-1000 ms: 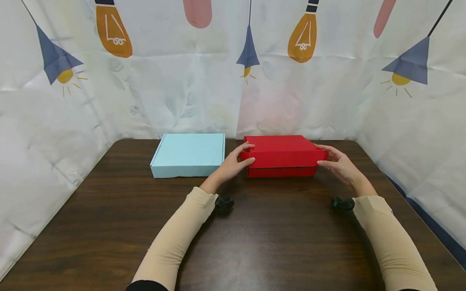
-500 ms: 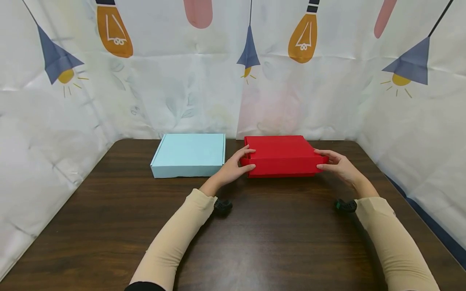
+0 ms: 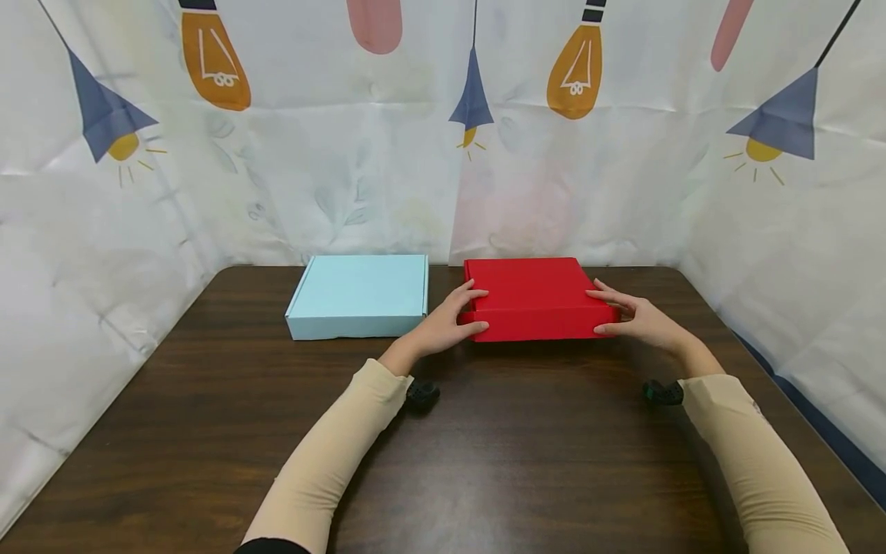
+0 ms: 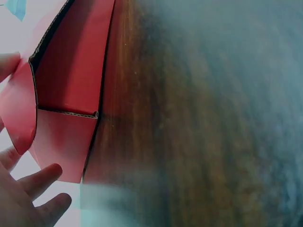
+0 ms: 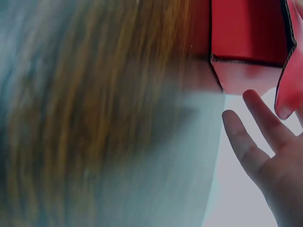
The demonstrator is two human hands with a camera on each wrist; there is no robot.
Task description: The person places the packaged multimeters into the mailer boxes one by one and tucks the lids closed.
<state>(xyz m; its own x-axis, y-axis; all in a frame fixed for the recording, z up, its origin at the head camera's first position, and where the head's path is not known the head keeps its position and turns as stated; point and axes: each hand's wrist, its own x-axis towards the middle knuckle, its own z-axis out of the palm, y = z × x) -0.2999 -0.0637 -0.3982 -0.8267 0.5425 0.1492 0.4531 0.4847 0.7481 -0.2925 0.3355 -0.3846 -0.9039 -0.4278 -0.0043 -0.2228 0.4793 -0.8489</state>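
Observation:
A red cardboard box (image 3: 527,283) lies at the far side of the table, its lid folded forward and the front flap (image 3: 540,325) hanging over its front. My left hand (image 3: 440,322) grips the flap's left end, fingers above and thumb in front. At the other end my right hand (image 3: 649,325) grips the flap in the same way. Both wrist views show the flap's side ear standing out from the box wall (image 4: 71,61), with a gap between them. In the right wrist view, two fingers (image 5: 244,142) reach out below the red ear (image 5: 289,90).
Left of the red box sits a closed light-blue box (image 3: 363,286), close beside my left hand. Both stand near the back edge of the dark wooden table (image 3: 540,438). A pale cloth printed with lamps (image 3: 388,177) hangs behind and at the sides.
Both hands have moved down and slightly toward me with the lid. The flap now covers the red box's front, where a dark gap and lower strip showed a second ago.

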